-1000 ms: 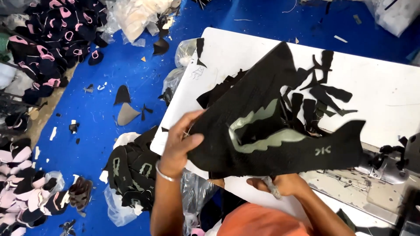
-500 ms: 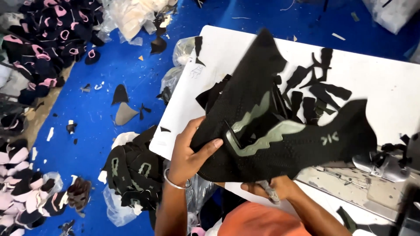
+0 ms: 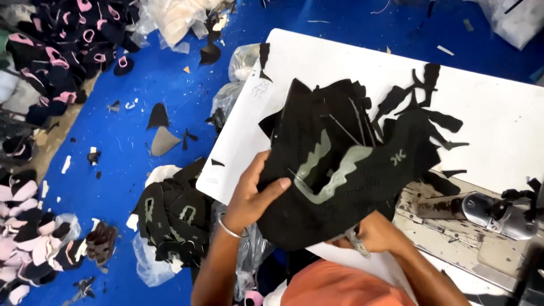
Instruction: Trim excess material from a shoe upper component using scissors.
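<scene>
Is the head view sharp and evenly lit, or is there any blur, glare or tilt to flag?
Head view: light is even and soft, with no hard shadows; the white table is bright but not blown out; the black fabric piece loses detail in its darkest folds; the left hand is slightly soft; the whole frame is tilted, table edges running diagonally.

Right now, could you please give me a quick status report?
Left hand grips black knit shoe upper with grey-green stripes. Right hand supports underneath. Black offcuts on white table.

floor: blue [image 3: 170, 85]; table: white [image 3: 498, 119]; scraps strewn about [image 3: 161, 141]
</scene>
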